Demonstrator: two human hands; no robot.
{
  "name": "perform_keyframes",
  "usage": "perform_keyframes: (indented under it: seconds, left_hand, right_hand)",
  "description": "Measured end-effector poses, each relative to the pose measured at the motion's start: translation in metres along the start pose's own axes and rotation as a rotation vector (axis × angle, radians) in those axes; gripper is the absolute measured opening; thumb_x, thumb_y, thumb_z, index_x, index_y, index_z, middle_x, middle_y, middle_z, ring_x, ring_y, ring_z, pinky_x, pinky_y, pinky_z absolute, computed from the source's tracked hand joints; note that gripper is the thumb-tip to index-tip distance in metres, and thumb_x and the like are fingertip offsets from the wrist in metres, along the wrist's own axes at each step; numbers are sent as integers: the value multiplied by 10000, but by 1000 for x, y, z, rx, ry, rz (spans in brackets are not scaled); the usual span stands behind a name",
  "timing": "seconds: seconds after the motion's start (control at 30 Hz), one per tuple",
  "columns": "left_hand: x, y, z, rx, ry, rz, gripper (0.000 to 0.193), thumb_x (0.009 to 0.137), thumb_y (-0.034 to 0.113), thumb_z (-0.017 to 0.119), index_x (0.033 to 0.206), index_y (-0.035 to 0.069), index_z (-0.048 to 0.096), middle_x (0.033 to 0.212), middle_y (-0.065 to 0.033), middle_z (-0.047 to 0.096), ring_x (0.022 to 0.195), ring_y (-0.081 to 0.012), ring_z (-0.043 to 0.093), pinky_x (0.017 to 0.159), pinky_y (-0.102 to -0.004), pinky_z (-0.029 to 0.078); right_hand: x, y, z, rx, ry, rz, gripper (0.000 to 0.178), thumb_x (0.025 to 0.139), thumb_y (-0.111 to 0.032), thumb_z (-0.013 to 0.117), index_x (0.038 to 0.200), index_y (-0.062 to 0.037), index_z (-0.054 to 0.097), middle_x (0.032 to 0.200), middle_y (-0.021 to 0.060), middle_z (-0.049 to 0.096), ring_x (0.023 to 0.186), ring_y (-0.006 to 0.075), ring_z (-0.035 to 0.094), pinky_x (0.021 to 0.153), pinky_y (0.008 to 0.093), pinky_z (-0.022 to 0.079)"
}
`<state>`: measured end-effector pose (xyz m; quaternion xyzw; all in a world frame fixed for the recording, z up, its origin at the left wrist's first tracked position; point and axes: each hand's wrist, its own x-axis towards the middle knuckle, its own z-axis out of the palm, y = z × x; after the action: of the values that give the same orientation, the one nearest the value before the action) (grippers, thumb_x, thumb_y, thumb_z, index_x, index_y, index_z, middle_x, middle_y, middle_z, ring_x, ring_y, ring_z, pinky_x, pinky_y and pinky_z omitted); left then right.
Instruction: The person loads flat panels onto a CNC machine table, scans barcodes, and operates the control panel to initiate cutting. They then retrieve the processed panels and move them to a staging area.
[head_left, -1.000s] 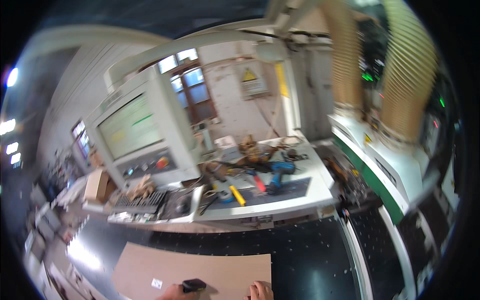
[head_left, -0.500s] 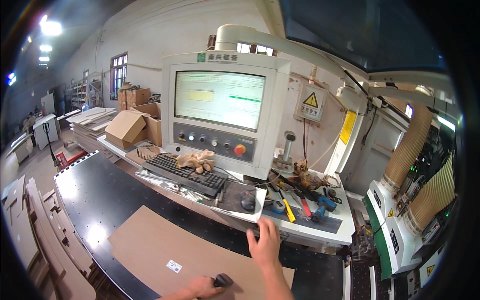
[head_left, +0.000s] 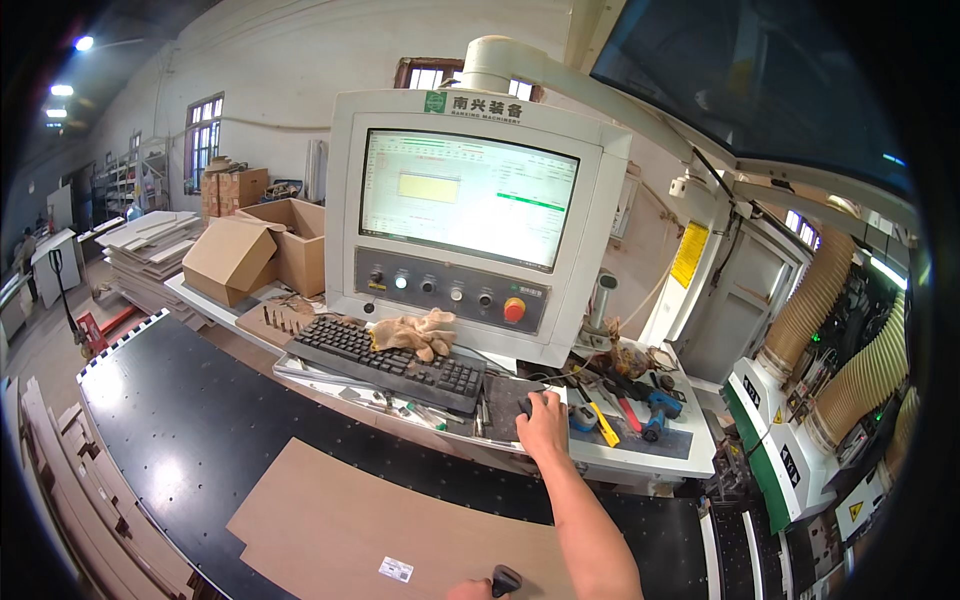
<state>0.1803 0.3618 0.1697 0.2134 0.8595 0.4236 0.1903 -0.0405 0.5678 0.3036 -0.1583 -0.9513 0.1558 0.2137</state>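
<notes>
My right hand [head_left: 543, 425] reaches over the front of the console shelf, its fingers curved over a dark computer mouse [head_left: 524, 405] that is mostly hidden beneath them. At the bottom edge my left hand [head_left: 470, 591] shows only in part, closed on a black rounded handheld device [head_left: 505, 579] whose kind I cannot make out. Below both hands lies a brown flat panel [head_left: 340, 510] bearing a white label [head_left: 396, 569]. A black keyboard [head_left: 390, 362] sits left of the mouse, with a pale work glove [head_left: 415, 334] on it. Behind stands a lit monitor [head_left: 465, 200] above a button panel.
The panel rests on a black machine table [head_left: 190, 420]. Pliers, a yellow-handled tool [head_left: 605, 426] and blue tools [head_left: 655, 415] lie right of the mouse. Open cardboard boxes [head_left: 230, 262] stand left of the console. Ribbed hoses [head_left: 815, 300] hang at the right; stacked boards [head_left: 90, 500] lie left.
My right hand has moved forward from above the shelf's front edge onto the mouse. My left hand and the black device now sit lower in view. The whole view has shifted slightly.
</notes>
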Motion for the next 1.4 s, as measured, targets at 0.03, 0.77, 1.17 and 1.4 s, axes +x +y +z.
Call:
perform_keyframes:
  seconds: [0.03, 0.77, 1.17, 1.4]
  left_hand:
    - [0, 0, 0, 18, 4, 6, 314, 896, 293, 603, 929, 7, 728, 885, -283, 710, 831, -443, 708, 711, -544, 562]
    - [0, -3, 4, -31, 82, 56, 265, 884, 229, 588, 860, 1, 721, 794, -288, 692, 751, -452, 703, 636, -546, 553]
    - [4, -13, 14, 5, 96, 65, 311, 875, 327, 647, 871, 23, 708, 783, -262, 698, 743, -446, 700, 635, -545, 553]
    - [3, -9, 9, 18, 69, 38, 326, 881, 337, 657, 870, 18, 719, 801, -267, 701, 765, -449, 704, 648, -547, 556]
  right_hand:
    - [-1, -1, 0, 6, 0, -3, 462, 897, -199, 659, 1341, -76, 614, 1450, 171, 458, 1283, 364, 487, 1081, 441, 436]
    - [-3, -1, 7, 80, 93, -57, 388, 890, -175, 682, 1264, -74, 679, 1396, 175, 515, 1271, 367, 513, 1073, 431, 445]
    - [-2, 2, 11, 72, 82, -65, 382, 903, -177, 673, 1270, -72, 675, 1390, 172, 510, 1262, 371, 503, 1066, 446, 447]
    - [-3, -1, 6, 74, 58, -50, 392, 910, -179, 665, 1288, -77, 665, 1389, 167, 507, 1273, 357, 501, 1073, 435, 445]
